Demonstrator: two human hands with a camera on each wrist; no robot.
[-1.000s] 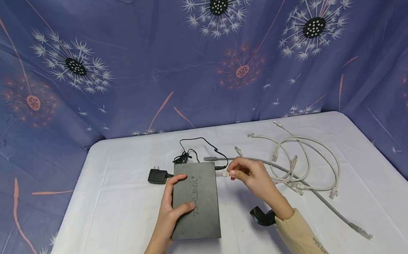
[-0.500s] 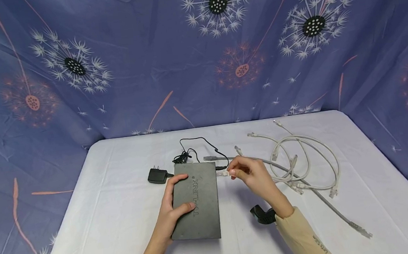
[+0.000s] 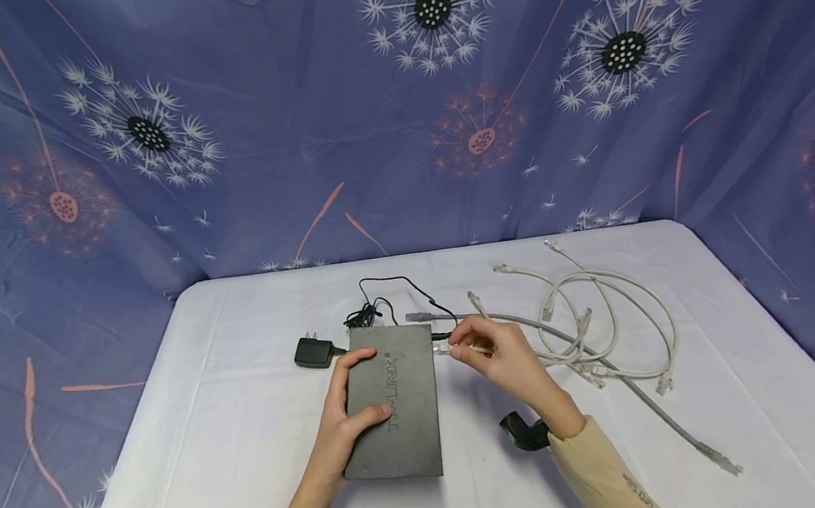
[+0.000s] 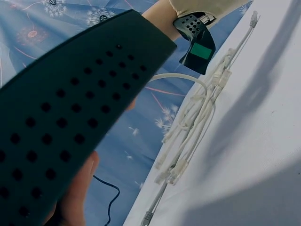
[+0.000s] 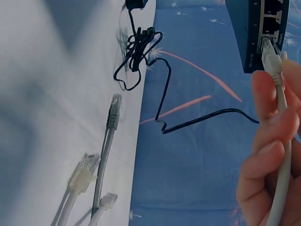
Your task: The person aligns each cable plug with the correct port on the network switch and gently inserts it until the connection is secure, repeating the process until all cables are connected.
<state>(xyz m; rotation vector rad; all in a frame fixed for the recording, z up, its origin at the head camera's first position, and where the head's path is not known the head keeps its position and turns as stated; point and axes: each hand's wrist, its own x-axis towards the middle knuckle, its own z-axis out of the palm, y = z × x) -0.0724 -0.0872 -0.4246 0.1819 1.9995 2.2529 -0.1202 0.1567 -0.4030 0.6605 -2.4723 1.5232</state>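
Observation:
My left hand (image 3: 350, 411) grips a dark grey TP-LINK network switch (image 3: 411, 404) by its left side, thumb across the top. The left wrist view shows the switch's perforated panel (image 4: 75, 108) with fingers (image 4: 82, 188) behind its edge. On the other side, my right hand (image 3: 505, 356) pinches a pale Ethernet cable by its plug (image 5: 271, 59). The clear tip of that plug sits at the end port in the row, marked 8, beside the power jack label. Its cable (image 5: 282, 188) runs back through the right fingers.
A black power adapter (image 3: 315, 352) lies left of the switch, its thin cord (image 3: 410, 276) looping behind it to the port side. Several pale Ethernet cables (image 3: 609, 274) lie coiled at the right, crossed by a long grey cable (image 3: 663, 416). A patterned curtain (image 3: 331, 112) hangs behind the table.
My right hand has shifted slightly left toward the switch, and its fingers have re-gripped so the cable now shows between them. The left hand and switch have barely moved.

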